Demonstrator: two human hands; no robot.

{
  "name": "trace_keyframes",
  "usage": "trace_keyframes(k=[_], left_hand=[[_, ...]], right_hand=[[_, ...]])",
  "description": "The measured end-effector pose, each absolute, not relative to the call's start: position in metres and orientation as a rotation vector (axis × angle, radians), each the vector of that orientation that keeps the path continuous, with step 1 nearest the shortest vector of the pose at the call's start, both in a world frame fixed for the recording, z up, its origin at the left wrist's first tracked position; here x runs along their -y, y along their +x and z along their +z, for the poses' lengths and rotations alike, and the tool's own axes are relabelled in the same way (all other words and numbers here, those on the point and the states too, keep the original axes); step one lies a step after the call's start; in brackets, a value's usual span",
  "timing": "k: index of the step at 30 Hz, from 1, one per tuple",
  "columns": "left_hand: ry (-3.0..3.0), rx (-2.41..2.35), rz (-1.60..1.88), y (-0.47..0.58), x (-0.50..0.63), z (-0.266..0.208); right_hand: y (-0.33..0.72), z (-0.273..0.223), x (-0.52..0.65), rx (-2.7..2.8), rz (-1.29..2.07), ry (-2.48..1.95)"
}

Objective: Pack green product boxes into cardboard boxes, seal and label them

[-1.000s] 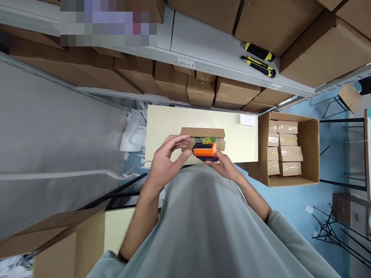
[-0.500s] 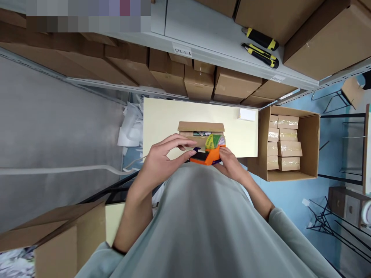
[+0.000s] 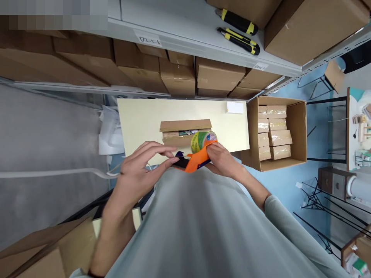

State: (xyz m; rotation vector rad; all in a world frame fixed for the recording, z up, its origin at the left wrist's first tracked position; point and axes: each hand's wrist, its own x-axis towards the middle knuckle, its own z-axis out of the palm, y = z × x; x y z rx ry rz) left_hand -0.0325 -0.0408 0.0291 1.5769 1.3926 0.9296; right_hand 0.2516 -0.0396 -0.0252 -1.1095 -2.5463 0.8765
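Observation:
An orange tape dispenser with a dark front end and a green-and-yellow tape roll is held above the table's near edge. My right hand is wrapped round its right end. At its front end, the thumb and fingertips of my left hand come together in a pinch; whatever lies between them is too small to make out. Just behind the dispenser, a small cardboard box lies on the cream table with its flap up, and some printed contents show inside.
A small white box sits at the table's back right. Right of the table, a large carton holds several taped small boxes. Over the back runs a shelf with cartons and two utility knives. Another carton stands lower left.
The view has shifted to the right. My left thumb and fingertips have closed in at the dispenser's front end, and the dispenser is tilted more. My right hand keeps its hold.

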Motion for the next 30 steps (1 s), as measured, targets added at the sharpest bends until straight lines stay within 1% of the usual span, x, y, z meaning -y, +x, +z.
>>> trace_keyframes(k=[4,7,10,15,22,26,30], left_hand=[[1.609,-1.379,0.951,-0.031,0.043,0.024],[1.604,-1.4,0.977,-0.03,0.043,0.021],[1.584,-1.414,0.996,-0.029,0.044,0.017],[1.504,-1.455,0.964,-0.032,0.047,0.011],[1.163,-1.595,0.811,-0.033,0.06,-0.022],[0.92,-1.583,0.805,-0.038,0.069,-0.041],[0.708,-1.757,0.955,-0.064,0.068,-0.061]], right_hand=[[0.249,-0.027,0.043,2.563,0.843,-1.129],[0.244,-0.029,0.047,2.556,0.796,-1.225],[0.236,-0.032,0.051,2.477,0.845,-1.333],[0.225,-0.033,0.055,2.31,1.065,-1.416],[0.223,-0.027,0.043,2.371,1.332,-1.591],[0.229,-0.007,0.021,2.41,1.623,-1.544],[0.243,0.021,-0.009,2.463,1.744,-1.603]])
